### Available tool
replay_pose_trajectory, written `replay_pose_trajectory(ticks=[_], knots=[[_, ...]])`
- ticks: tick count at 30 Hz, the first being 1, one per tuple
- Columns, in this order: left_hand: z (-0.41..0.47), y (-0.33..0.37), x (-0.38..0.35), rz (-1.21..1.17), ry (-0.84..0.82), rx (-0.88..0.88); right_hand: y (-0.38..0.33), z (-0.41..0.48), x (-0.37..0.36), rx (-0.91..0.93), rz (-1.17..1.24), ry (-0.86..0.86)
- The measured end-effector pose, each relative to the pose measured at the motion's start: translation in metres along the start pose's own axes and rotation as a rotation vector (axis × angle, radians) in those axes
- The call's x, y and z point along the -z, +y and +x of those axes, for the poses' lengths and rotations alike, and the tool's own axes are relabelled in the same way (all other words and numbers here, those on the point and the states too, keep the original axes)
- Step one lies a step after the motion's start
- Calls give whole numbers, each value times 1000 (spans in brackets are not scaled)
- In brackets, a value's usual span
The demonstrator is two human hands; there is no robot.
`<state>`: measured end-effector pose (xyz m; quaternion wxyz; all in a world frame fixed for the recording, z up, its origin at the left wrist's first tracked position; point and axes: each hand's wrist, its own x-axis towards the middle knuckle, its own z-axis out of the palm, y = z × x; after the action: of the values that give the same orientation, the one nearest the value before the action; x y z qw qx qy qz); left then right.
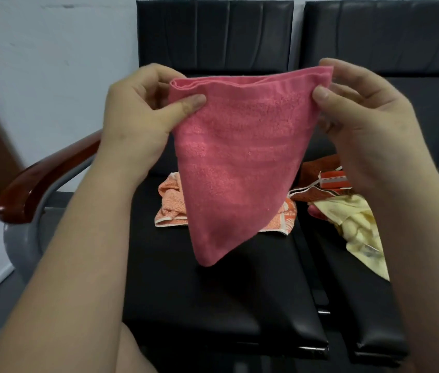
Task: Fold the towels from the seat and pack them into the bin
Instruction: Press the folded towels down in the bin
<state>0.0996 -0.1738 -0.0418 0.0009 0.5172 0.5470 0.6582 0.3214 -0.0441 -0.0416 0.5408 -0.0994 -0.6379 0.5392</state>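
Note:
A pink towel (240, 157) hangs doubled over in the air above the black seat (213, 292), tapering to a point at the bottom. My left hand (143, 114) pinches its upper left corner between thumb and fingers. My right hand (361, 114) pinches the upper right corner the same way. Behind the pink towel an orange patterned towel (170, 205) lies crumpled on the seat. A brown and orange towel (320, 181) and a pale yellow towel (358, 227) lie on the neighbouring seat at the right. No bin is in view.
Two black padded chairs stand side by side with tall backrests (213, 33). A dark red wooden armrest (43, 176) on a grey metal frame sticks out at the left. A white wall (51, 63) is behind.

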Motion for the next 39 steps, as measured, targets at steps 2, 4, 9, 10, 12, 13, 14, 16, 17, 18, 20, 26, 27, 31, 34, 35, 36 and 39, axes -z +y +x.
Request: replay_pose_trajectory(ticks=[2, 4, 9, 10, 12, 13, 14, 16, 17, 18, 20, 26, 27, 31, 34, 35, 36, 39], knots=[[-2, 8, 6, -1, 12, 14, -5, -3, 1, -8, -44, 6], [-3, 13, 10, 7, 18, 30, -7, -5, 1, -21, -46, -4], [1, 5, 13, 34, -2, 95, 2, -5, 0, -93, -5, -11], [3, 0, 12, 45, -8, 112, 6, -3, 1, -114, 4, -7], [6, -9, 8, 76, -17, 157, 14, 3, 2, -160, 25, 24], [8, -14, 5, 89, -19, 179, 18, 5, 2, -178, 26, 48], [10, -20, 1, 99, -17, 200, 24, 9, 3, -192, 15, 71], [14, -28, -6, 116, -13, 225, 32, 15, 1, -204, -19, 111], [17, -31, -11, 120, -9, 224, 36, 20, 0, -203, -14, 132], [19, -31, -14, 119, 5, 205, 36, 24, -2, -193, 5, 152], [23, -26, -20, 118, 56, 112, 31, 31, -4, -144, 58, 169], [14, 2, 0, 108, 72, -52, 18, 23, 7, -41, 96, -12], [12, 0, 4, 116, 27, -7, 22, 18, 10, -89, 88, -60], [-13, -18, 25, 229, -314, 303, 35, -7, 23, -457, -96, -282], [-37, -45, 32, 477, -647, 463, 47, -26, 27, -691, -410, -592], [-44, -53, 31, 570, -751, 494, 52, -33, 26, -759, -489, -688], [-49, -58, 29, 662, -856, 516, 56, -39, 25, -823, -544, -768], [-58, -64, 18, 794, -1199, 617, 61, -54, 20, -963, -640, -944]])
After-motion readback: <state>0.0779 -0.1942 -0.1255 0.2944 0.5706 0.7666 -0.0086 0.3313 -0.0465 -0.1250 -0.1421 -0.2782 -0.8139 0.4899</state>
